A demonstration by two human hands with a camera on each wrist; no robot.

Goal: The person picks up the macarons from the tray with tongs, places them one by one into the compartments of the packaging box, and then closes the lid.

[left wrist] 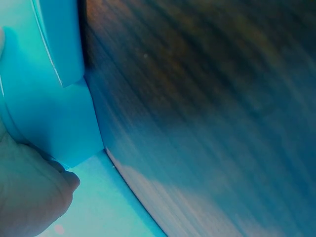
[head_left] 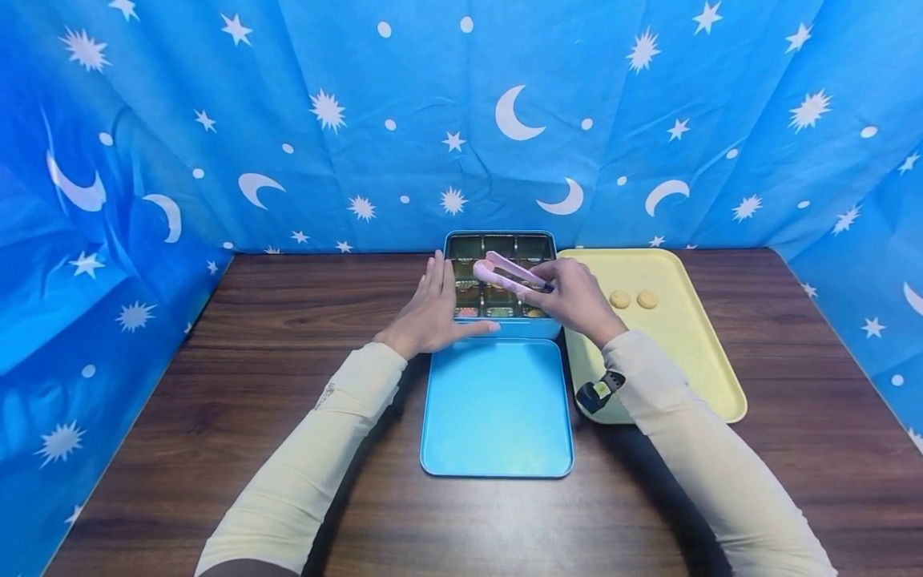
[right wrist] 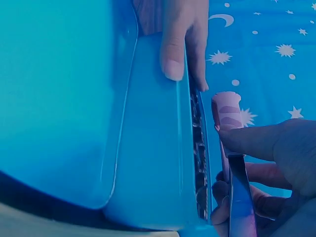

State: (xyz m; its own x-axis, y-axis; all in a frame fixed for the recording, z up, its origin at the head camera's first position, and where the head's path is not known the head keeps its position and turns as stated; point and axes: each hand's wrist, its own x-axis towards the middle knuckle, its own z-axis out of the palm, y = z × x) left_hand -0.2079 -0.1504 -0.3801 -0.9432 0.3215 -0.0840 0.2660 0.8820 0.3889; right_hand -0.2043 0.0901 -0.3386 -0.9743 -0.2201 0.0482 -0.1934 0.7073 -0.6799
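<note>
A blue tin (head_left: 510,329) with a divided insert stands at the back middle of the table, its compartments facing up. Colored pieces lie in its front compartments; their kind is too small to tell. My left hand (head_left: 425,312) rests against the tin's left side, fingers straight, with the thumb along the front wall. Above the compartments, my right hand (head_left: 577,292) grips pink tongs (head_left: 513,268), also seen in the right wrist view. Their tips point left, and I cannot tell whether anything sits between them. The tin's blue lid (head_left: 497,409) lies flat in front of it.
To the right is a yellow tray (head_left: 692,353) bearing two round cookies (head_left: 646,299), partly beneath my right forearm. A blue curtain (head_left: 404,96) with stars and moons hangs behind and beside the wooden table (head_left: 303,296).
</note>
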